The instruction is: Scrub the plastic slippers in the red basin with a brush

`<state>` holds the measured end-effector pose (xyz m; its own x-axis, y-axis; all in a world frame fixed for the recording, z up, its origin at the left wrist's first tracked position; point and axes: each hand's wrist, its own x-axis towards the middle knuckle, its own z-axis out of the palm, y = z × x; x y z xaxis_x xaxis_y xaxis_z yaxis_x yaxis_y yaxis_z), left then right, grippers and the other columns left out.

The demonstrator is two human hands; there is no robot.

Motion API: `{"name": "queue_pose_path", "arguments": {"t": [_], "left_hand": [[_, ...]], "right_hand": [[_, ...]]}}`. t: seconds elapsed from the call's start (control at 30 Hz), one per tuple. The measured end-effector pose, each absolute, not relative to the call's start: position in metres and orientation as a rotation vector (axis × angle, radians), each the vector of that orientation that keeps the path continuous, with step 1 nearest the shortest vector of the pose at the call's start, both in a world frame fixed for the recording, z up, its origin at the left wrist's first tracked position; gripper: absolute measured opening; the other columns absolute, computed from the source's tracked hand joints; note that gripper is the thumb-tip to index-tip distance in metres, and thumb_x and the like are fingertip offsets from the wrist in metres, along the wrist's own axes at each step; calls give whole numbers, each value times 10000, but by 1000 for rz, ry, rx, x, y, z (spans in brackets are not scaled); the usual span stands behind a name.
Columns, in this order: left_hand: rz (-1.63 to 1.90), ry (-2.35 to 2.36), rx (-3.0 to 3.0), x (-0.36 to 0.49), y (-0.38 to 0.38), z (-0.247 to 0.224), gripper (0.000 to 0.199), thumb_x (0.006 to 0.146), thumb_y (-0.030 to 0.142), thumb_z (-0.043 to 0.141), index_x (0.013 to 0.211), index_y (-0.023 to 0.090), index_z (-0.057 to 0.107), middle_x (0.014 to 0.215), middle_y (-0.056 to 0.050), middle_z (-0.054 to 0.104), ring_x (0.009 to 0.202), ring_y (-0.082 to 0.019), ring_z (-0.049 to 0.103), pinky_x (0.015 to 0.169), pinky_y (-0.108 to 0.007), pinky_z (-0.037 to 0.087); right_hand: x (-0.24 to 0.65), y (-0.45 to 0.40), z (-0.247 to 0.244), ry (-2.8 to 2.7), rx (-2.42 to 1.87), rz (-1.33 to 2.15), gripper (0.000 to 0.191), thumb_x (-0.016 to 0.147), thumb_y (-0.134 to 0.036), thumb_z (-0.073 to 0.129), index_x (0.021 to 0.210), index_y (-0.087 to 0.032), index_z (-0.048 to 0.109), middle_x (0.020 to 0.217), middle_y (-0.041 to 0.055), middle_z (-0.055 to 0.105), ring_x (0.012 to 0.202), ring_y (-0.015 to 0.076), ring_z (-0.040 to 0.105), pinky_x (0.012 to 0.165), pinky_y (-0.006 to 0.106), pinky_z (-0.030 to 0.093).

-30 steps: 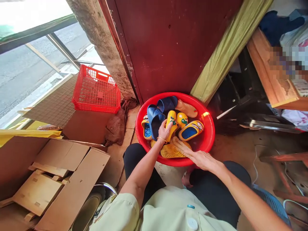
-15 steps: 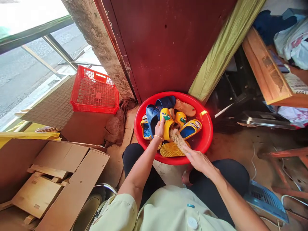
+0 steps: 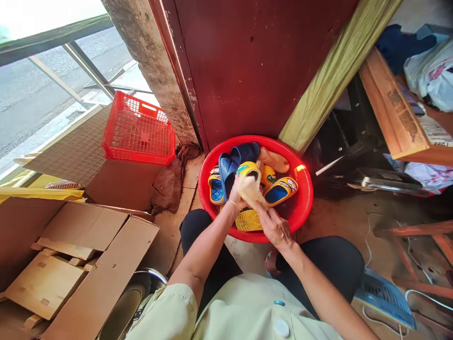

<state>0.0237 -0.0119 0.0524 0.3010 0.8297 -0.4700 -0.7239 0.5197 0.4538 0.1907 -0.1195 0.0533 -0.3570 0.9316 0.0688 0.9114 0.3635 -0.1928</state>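
Observation:
Over a red basin [image 3: 304, 193] full of footwear, my left hand [image 3: 236, 191] grips a yellow slipper [image 3: 248, 168] with a green patch on its toe. My right hand [image 3: 275, 225] is closed round a pale scrubbing brush [image 3: 250, 190], blurred by motion, which lies across the slipper's opening and hides part of it and of my left fingers. Around them in the basin are a pair of navy slippers [image 3: 226, 166], a peach slipper [image 3: 274, 159], a yellow slipper with blue lining [image 3: 282, 190] and an upturned yellow sole [image 3: 248, 220].
Behind the basin stands a dark red door [image 3: 262, 71]. A red plastic crate [image 3: 141, 132] and a brown cloth [image 3: 168, 189] are to the left, above an open cardboard box [image 3: 92, 278]. On the right are a wooden shelf [image 3: 396, 104], an orange stool [image 3: 421, 231] and a blue appliance [image 3: 385, 297].
My right hand has brought the brush up and left, over the slipper's opening. The held slipper has tipped, so its opening faces me more. The view has shifted slightly.

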Motion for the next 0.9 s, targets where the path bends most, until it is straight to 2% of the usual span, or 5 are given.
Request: {"name": "queue_pose_path", "arguments": {"t": [0.13, 0.5, 0.67, 0.8, 0.9], "left_hand": [[1046, 576, 50, 18, -9, 59, 845, 922, 744, 258, 1292, 73, 613, 1048, -186, 741, 1044, -337, 695, 962, -519, 524], [1003, 687, 101, 24, -14, 40, 772, 912, 740, 285, 1161, 123, 676, 928, -161, 748, 991, -333, 690, 940, -504, 523], [986, 641, 95, 18, -15, 49, 722, 920, 683, 346, 1268, 115, 625, 1075, -174, 738, 1070, -332, 678, 949, -493, 525], [952, 562, 88, 20, -11, 52, 786, 922, 694, 304, 1287, 72, 616, 1122, -217, 721, 1117, -346, 664, 941, -496, 536], [981, 645, 110, 26, -13, 48, 688, 933, 638, 365, 1273, 103, 631, 1104, -188, 732, 1113, -332, 669, 945, -494, 541]], "right_hand": [[251, -110, 54, -2655, -1649, -10, 546, 1001, -197, 329, 1480, -397, 497, 889, 88, 633, 637, 145, 607, 672, 251, 515], [207, -94, 52, -2598, -1580, 70, 500, 1033, -290, 309, 1493, -342, 498, 984, 97, 672, 706, 147, 639, 678, 231, 515], [262, -79, 44, -2457, -1780, 101, 488, 1020, -284, 335, 1449, -326, 563, 951, 88, 709, 698, 155, 663, 687, 248, 543], [291, -77, 52, -2277, -1820, 115, 514, 1020, -377, 355, 1481, -234, 533, 1042, 128, 729, 891, 251, 702, 788, 337, 581], [260, -85, 55, -2368, -1656, 271, 507, 1026, -376, 351, 1490, -259, 519, 1138, 127, 720, 978, 244, 697, 901, 343, 569]]}}
